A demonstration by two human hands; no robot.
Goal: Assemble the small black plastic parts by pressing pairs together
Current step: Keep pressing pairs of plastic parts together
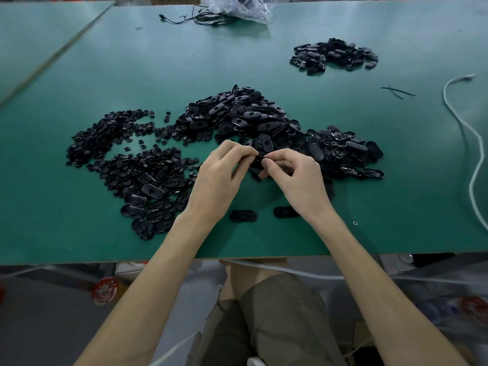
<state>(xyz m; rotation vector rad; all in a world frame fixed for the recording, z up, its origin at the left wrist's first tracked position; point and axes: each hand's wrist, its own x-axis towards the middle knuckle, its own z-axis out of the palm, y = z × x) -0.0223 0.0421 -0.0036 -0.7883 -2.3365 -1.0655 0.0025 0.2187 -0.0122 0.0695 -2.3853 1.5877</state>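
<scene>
On the green table [79,75] we take the big heap of oval shells [237,114] as our marker. Left of it spreads the scatter of small round pieces [118,154]. Just nearer than the heap, the left hand [219,180] and right hand [295,175] both pinch a small black part [260,157] between curled fingertips.

We judge that a skewed press could leave the pair half-seated. A slip could drop it into the heap's near fringe below, where it would be lost among lookalikes.

The only container, a clear plastic bag [243,7] far beyond the heap, holds dark items we cannot identify.
</scene>
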